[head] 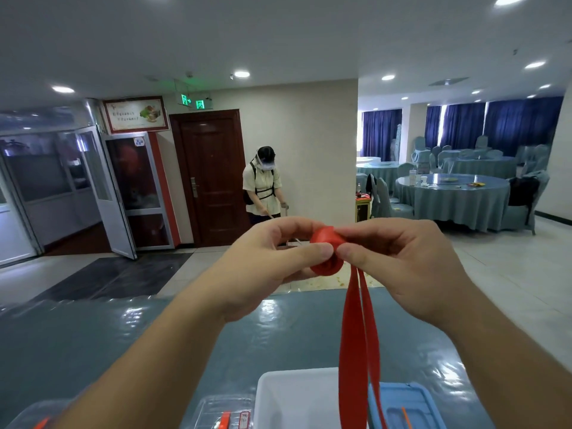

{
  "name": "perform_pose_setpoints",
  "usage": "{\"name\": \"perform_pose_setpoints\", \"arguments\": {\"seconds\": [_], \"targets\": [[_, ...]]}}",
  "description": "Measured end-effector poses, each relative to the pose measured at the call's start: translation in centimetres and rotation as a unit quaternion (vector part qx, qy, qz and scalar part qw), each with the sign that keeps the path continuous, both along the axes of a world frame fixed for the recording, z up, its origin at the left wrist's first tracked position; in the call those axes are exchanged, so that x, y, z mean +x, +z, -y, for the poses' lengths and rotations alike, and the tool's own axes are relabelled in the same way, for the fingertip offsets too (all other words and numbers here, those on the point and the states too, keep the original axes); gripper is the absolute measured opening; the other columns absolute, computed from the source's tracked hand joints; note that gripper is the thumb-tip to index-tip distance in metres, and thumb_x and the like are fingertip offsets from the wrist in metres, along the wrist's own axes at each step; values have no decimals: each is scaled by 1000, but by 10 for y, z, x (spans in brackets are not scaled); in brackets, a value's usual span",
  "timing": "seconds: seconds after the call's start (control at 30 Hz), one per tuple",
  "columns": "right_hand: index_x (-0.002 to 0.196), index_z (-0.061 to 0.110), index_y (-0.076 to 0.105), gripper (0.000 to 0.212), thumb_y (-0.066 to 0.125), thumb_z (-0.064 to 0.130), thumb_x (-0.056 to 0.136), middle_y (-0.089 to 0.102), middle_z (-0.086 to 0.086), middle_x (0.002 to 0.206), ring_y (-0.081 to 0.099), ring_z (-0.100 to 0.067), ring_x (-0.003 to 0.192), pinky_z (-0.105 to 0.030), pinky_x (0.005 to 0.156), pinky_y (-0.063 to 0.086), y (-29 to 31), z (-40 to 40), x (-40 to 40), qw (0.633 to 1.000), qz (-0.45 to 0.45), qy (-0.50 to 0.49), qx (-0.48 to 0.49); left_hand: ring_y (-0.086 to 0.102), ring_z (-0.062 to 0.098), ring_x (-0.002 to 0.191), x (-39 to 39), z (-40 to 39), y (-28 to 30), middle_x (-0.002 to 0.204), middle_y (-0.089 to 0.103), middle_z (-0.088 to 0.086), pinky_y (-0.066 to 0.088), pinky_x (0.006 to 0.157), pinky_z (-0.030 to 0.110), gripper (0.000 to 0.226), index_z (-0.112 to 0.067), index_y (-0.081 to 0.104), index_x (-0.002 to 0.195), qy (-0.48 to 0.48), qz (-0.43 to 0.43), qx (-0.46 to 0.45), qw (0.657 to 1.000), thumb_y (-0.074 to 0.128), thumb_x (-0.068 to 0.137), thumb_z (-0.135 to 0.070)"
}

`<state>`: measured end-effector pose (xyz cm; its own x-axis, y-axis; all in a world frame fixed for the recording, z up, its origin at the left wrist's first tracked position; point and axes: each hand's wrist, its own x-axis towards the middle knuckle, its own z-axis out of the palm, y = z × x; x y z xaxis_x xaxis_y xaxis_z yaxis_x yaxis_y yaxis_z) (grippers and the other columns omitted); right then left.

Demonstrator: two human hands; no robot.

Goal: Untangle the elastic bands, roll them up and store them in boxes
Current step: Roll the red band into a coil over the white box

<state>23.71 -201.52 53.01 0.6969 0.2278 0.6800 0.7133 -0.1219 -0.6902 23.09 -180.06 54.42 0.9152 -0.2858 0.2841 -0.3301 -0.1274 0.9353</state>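
A red elastic band (356, 335) is partly rolled into a small coil (326, 253) held up in front of me. My left hand (272, 258) pinches the coil from the left with thumb and fingers. From the right, my right hand (399, 264) pinches its top edge. Two flat red strands hang down from the coil to the bottom of the view, passing in front of a white box (297, 397) and a blue lid (408, 407).
A table with a shiny blue-grey cover (93, 342) lies below my hands. A clear plastic box (226, 413) with red clips sits at the bottom edge. A person (263, 184) stands by a dark door (213, 174). Round tables and covered chairs fill the room on the right.
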Motion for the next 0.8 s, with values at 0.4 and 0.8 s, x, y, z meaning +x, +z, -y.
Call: {"name": "perform_pose_setpoints", "arguments": {"seconds": [0.4,0.8], "targets": [[112,21,79,37,80,21,75,82,7,101,78,-13,96,-27,90,61,-6,-1,4,999,-12,6,37,74,25,106,0,0,3,112,77,13,60,96,36,33,-7,71,122,-3,12,-25,1000,72,91,-16],[116,28,79,39,81,28,76,81,5,106,77,-17,102,-39,95,61,-22,-16,7,999,-13,1,43,72,33,114,-4,-4,-21,124,72,22,59,96,33,42,-2,66,129,-34,-21,-144,989,69,88,-8]]}}
